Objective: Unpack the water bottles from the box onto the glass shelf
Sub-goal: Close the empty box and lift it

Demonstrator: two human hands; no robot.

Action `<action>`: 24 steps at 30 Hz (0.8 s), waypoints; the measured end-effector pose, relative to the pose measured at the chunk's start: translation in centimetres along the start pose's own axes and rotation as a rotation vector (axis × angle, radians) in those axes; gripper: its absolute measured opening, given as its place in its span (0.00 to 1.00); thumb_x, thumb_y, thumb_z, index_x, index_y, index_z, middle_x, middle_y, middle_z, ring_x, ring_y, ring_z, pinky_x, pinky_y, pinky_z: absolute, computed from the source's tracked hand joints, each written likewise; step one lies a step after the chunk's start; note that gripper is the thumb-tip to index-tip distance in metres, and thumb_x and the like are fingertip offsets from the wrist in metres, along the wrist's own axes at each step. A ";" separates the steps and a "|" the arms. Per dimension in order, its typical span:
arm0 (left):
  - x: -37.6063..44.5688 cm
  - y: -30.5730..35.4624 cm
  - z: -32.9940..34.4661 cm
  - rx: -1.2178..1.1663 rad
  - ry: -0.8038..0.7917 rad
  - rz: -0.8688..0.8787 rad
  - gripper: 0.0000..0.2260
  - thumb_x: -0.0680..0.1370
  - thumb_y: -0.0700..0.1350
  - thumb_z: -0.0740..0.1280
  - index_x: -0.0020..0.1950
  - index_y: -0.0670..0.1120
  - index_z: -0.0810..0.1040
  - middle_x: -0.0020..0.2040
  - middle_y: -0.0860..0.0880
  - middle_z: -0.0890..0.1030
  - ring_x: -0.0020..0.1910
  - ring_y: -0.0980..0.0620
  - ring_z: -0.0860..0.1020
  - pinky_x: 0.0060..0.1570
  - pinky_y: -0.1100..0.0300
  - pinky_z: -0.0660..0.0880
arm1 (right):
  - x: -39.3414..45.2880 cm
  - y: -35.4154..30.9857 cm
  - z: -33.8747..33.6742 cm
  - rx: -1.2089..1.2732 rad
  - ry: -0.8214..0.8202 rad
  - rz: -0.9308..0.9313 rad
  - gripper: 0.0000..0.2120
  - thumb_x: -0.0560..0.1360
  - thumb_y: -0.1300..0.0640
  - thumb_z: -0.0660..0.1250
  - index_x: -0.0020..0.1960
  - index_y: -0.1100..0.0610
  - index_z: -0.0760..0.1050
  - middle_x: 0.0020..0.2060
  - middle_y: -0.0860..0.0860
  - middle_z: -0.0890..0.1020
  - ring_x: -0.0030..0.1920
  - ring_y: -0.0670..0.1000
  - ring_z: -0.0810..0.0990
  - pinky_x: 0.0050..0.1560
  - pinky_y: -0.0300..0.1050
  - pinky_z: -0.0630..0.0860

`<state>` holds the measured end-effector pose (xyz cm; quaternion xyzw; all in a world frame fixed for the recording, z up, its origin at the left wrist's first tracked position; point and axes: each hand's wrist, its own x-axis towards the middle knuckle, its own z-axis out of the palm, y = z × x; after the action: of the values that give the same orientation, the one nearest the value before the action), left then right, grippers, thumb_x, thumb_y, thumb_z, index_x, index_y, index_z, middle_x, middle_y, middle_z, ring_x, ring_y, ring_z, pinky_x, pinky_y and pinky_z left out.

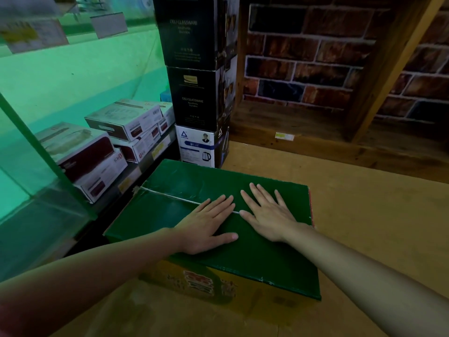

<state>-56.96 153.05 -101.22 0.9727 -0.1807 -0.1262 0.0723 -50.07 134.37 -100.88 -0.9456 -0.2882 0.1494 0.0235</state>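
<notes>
We are at the very start: the box (213,229) sits closed on the floor beside the glass shelf (48,166), our left hand (206,222) and right hand (267,215) flat, fingers straight, on its flaps. Next we must part the flaps along the centre seam; no bottles show yet.

Green-topped closed cardboard box with yellow printed sides (194,190): one
Bare hands lying flat on the box top: two, the left hand (206,224) and the right hand (267,215)
Tall black cardboard boxes printed "DELI GLASSWARE" (192,93): two, stacked
White and blue cardboard box with a kettle picture (198,147): one, under the black ones
White and dark red flat cardboard boxes (124,121): at least five in view
Yellow label on the wooden ledge (283,136): one
</notes>
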 end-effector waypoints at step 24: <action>-1.2 -1.2 -2.1 0.248 -0.165 0.229 0.47 0.69 0.66 0.67 0.76 0.58 0.39 0.78 0.55 0.37 0.76 0.53 0.37 0.75 0.51 0.39 | 4.2 1.6 -4.0 0.003 -0.059 0.214 0.42 0.71 0.29 0.54 0.77 0.48 0.46 0.75 0.58 0.52 0.74 0.61 0.51 0.69 0.60 0.59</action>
<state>-57.05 154.75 -99.22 0.9337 -0.3095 -0.1734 -0.0492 -44.75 135.49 -98.41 -0.9661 -0.1859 0.1790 0.0003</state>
